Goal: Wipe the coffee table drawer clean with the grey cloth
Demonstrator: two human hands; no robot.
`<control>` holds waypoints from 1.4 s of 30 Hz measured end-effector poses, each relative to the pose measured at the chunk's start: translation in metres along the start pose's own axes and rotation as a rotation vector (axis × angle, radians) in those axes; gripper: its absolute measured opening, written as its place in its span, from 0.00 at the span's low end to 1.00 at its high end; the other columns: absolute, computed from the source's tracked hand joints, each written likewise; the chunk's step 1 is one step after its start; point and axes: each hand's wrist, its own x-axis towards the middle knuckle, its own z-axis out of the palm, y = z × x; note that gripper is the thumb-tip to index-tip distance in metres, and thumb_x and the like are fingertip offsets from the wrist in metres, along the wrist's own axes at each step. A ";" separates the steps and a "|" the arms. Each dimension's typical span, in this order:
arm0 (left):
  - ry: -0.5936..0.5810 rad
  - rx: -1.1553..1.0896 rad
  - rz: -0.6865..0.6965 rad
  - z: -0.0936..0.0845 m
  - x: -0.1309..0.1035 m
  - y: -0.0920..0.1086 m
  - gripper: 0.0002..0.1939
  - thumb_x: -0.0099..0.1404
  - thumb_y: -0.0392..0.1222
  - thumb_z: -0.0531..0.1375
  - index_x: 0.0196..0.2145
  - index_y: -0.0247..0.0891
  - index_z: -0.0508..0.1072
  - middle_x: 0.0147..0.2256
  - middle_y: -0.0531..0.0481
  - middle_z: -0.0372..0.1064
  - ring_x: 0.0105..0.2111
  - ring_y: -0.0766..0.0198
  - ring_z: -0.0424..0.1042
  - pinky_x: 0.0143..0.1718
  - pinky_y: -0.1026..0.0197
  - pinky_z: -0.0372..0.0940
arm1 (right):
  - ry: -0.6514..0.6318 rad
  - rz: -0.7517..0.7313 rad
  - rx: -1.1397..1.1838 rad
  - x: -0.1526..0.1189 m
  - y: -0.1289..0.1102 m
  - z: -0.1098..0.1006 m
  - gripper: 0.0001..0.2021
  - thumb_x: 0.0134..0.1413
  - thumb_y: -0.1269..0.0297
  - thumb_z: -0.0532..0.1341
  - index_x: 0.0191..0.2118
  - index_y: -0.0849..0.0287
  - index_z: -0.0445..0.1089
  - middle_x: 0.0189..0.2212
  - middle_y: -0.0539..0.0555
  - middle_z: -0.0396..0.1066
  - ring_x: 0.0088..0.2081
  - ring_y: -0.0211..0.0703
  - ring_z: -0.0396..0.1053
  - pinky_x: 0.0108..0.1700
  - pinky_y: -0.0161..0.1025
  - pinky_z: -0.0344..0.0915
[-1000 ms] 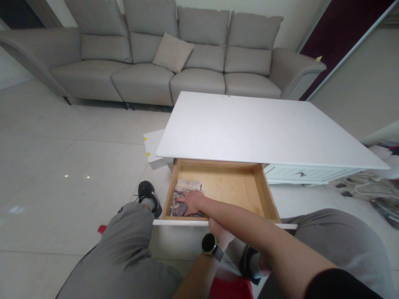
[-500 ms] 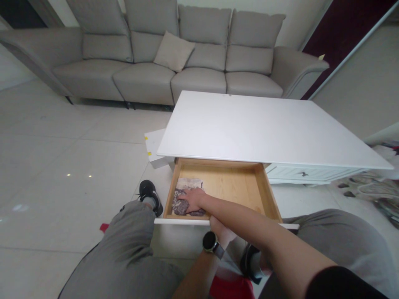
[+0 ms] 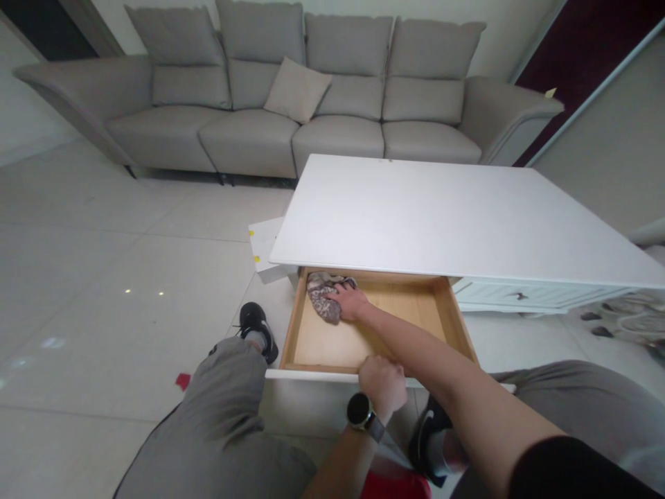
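Observation:
A pulled-out wooden drawer with a white front sits between my knees, under the white coffee table. Inside it, at the back left corner, lies a crumpled brown-and-white patterned cloth. My right hand presses down on this cloth, fingers bent over its right part; the palm side is hidden. Closed around the top edge of the drawer front is my left hand, with a watch on the wrist. My right forearm crosses above it.
Behind the table stands a grey sofa with a cushion. A white box is on the floor by the table's left side. To the right are a second, closed drawer and cables. Something red lies below my arms.
My right hand and the cloth have moved from the drawer's front left to its back left corner. My left hand stays at the drawer front. The view has shifted slightly.

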 end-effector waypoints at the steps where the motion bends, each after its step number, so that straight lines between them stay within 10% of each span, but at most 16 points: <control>1: 0.009 0.010 0.055 0.001 0.002 -0.001 0.16 0.62 0.40 0.56 0.42 0.44 0.82 0.42 0.42 0.79 0.47 0.49 0.75 0.47 0.50 0.67 | 0.016 0.001 0.006 -0.005 0.007 0.001 0.34 0.57 0.55 0.61 0.69 0.39 0.57 0.64 0.59 0.57 0.63 0.65 0.55 0.60 0.62 0.57; 16: -0.046 0.061 0.077 -0.020 -0.003 0.008 0.17 0.61 0.34 0.57 0.45 0.37 0.80 0.45 0.38 0.78 0.49 0.47 0.75 0.47 0.50 0.69 | -0.043 0.495 -0.147 -0.169 0.165 0.021 0.36 0.53 0.55 0.61 0.68 0.55 0.58 0.62 0.69 0.58 0.61 0.65 0.57 0.60 0.58 0.53; 23: -0.012 0.083 0.103 -0.011 0.000 0.003 0.16 0.61 0.35 0.56 0.44 0.37 0.79 0.43 0.39 0.78 0.48 0.48 0.75 0.45 0.51 0.70 | -0.211 0.578 -0.173 -0.146 0.149 0.013 0.47 0.46 0.49 0.66 0.71 0.55 0.51 0.60 0.71 0.62 0.58 0.74 0.63 0.55 0.62 0.59; 32: 0.024 0.080 0.142 -0.001 0.005 -0.002 0.15 0.60 0.35 0.57 0.43 0.38 0.79 0.42 0.40 0.79 0.46 0.49 0.76 0.44 0.50 0.71 | -0.407 0.309 -0.266 -0.156 0.154 0.007 0.59 0.32 0.53 0.74 0.72 0.60 0.51 0.54 0.71 0.72 0.53 0.66 0.72 0.52 0.54 0.67; 42: 0.032 0.058 0.145 -0.001 0.004 -0.002 0.15 0.60 0.34 0.57 0.42 0.38 0.79 0.42 0.39 0.78 0.46 0.49 0.76 0.44 0.51 0.69 | -0.365 0.226 -0.306 -0.175 0.146 0.023 0.60 0.31 0.44 0.73 0.71 0.63 0.55 0.59 0.77 0.64 0.56 0.74 0.68 0.53 0.60 0.65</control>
